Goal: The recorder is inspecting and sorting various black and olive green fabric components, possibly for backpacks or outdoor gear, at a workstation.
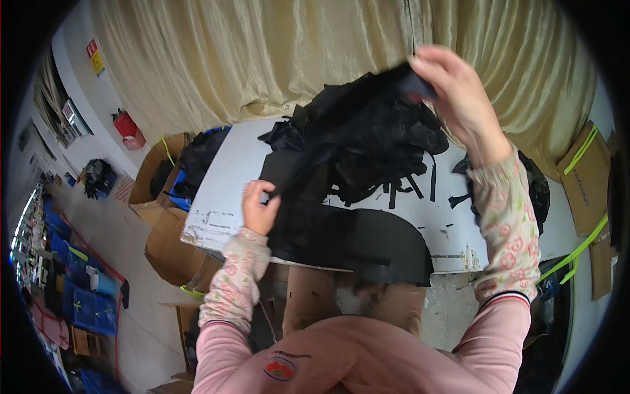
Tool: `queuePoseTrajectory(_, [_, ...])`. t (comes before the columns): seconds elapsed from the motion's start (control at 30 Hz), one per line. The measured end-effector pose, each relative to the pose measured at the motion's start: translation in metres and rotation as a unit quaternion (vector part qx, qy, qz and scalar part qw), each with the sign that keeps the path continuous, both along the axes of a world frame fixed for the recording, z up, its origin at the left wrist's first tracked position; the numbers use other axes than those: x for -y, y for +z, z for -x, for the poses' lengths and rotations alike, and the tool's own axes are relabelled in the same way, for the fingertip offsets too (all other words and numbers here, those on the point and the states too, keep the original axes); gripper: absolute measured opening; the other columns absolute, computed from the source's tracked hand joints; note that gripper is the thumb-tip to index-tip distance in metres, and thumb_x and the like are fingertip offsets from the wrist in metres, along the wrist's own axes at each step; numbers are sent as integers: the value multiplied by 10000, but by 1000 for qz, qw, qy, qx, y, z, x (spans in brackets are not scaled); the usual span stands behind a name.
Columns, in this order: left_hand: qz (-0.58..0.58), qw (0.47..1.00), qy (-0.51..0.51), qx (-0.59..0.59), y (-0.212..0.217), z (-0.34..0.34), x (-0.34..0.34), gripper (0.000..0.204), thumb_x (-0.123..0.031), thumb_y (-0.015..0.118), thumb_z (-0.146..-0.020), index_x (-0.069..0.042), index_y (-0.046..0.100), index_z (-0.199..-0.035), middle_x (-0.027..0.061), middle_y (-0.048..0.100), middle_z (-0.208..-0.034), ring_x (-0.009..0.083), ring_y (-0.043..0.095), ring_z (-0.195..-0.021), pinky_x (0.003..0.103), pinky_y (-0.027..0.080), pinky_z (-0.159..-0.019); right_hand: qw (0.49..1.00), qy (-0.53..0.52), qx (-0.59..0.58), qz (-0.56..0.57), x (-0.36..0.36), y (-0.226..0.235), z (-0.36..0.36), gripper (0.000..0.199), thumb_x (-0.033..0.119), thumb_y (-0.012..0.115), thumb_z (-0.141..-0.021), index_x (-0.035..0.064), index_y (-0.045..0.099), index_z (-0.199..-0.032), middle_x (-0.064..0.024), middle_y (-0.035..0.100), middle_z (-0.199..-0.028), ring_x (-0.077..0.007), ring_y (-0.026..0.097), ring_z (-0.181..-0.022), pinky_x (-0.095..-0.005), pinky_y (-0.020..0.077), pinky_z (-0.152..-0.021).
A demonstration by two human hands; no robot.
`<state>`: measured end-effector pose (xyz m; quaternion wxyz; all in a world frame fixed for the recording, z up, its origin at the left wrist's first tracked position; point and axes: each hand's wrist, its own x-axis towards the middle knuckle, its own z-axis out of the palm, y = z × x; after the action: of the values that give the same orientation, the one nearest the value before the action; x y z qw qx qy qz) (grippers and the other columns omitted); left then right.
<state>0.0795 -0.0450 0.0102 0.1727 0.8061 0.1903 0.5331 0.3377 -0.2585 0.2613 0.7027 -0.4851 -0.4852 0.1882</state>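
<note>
A black piece of fabric (328,141) stretches slantwise between my two hands over a white table. My left hand (259,209) pinches its lower left end near the table's left part. Raised at the upper right, my right hand (453,85) grips the other end, slightly blurred. Beneath lies a flat black panel with a rounded right end (380,240), which hangs over the table's front edge. Behind the stretched fabric is a heap of black fabric pieces with straps (394,144).
The white table (213,197) has worn edges. More black pieces (533,187) lie at its right. Cardboard boxes stand left (174,246) and right (577,177), beside a blue bin (180,197) of black fabric. Beige curtains (262,52) hang behind.
</note>
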Motion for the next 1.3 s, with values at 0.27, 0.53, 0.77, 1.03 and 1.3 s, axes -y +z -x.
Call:
queuePoseTrajectory(0.27, [-44, 960, -69, -267, -8, 56, -10, 236, 8, 680, -626, -67, 573, -823, 86, 580, -832, 316, 546, -844, 394, 422, -772, 942, -85, -82, 315, 128, -182, -54, 207, 97, 728, -792, 109, 592, -948, 75, 566, -691, 10, 422, -519, -148, 267, -421])
queuePoseTrajectory(0.53, [-14, 880, -171, -443, -77, 49, 16, 245, -39, 718, -651, -85, 598, -859, 68, 580, -841, 277, 568, -882, 385, 434, -811, 879, -66, -116, 458, 193, -300, -43, 212, 50, 732, -779, 59, 592, -938, 42, 552, -649, -34, 457, -504, -187, 370, -456])
queuePoseTrajectory(0.77, [3, 868, -189, -459, -77, 47, 15, 179, -67, 715, -694, -68, 604, -834, 90, 588, -811, 297, 586, -838, 393, 461, -763, 838, -90, 426, 329, 134, -253, 25, 625, 215, 738, -715, 23, 504, -1261, -158, 487, -1318, -349, 452, -1233, -437, 391, -1012])
queuePoseTrajectory(1.03, [121, 867, -153, -458, -67, 73, -23, 272, 64, 602, -712, -58, 647, -950, 140, 628, -916, 351, 605, -903, 393, 493, -791, 732, 126, 575, 344, 125, -295, 56, 773, 453, 605, -810, 75, 322, -1423, -106, 307, -1482, -280, 234, -1394, -458, 199, -1136])
queuePoseTrajectory(1.3, [23, 900, 65, -429, -77, 127, -94, 345, 89, 492, -746, -83, 677, -982, 144, 648, -941, 344, 611, -904, 402, 491, -805, 750, 144, 542, 349, 122, -295, 60, 742, 424, 619, -818, 79, 345, -1415, -97, 294, -1490, -273, 212, -1404, -461, 162, -1145])
